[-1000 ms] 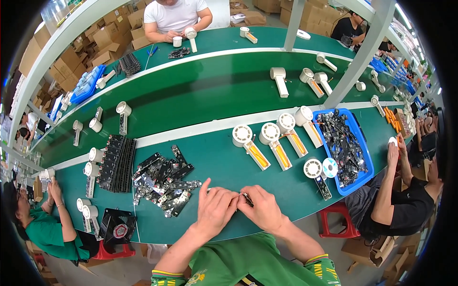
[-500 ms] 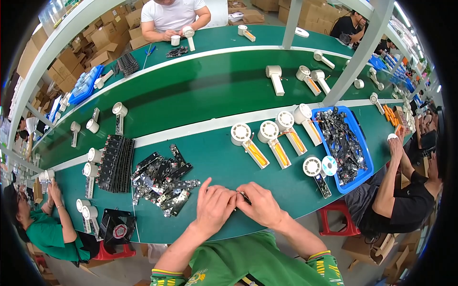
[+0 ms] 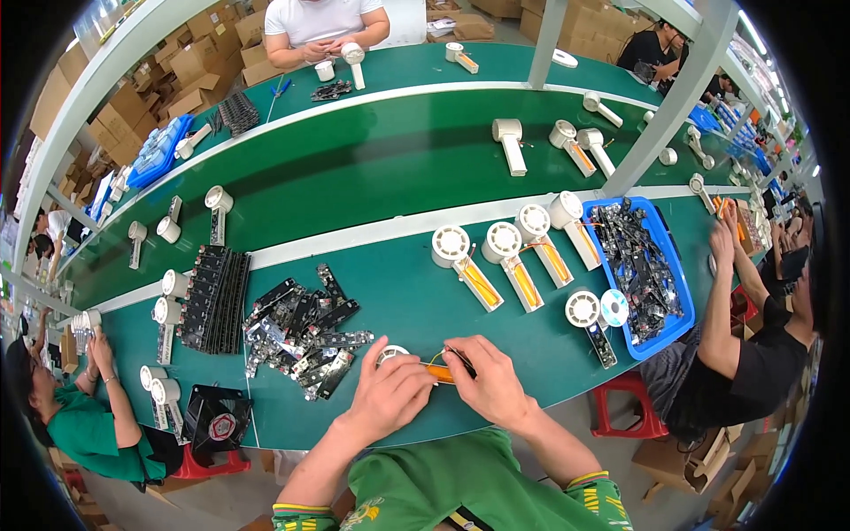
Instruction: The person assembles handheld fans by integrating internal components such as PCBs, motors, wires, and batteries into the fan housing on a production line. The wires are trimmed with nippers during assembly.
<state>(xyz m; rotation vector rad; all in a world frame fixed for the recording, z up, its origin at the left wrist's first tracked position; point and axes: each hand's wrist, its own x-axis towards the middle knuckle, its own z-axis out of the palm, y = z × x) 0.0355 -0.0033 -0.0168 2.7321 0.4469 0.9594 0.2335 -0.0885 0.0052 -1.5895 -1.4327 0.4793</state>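
my left hand [image 3: 390,396] cups a round white fan unit [image 3: 387,355] w/ orange insert; right hand [image 3: 489,387] pinches a thin dark tool [image 3: 460,360]. 3 like units [image 3: 503,243] lie on green table [image 3: 416,310].

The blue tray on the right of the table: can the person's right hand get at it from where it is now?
Probably yes. The right hand works at the table edge, and bare green table lies between it and the blue tray. Only a small fan part lies near that path.
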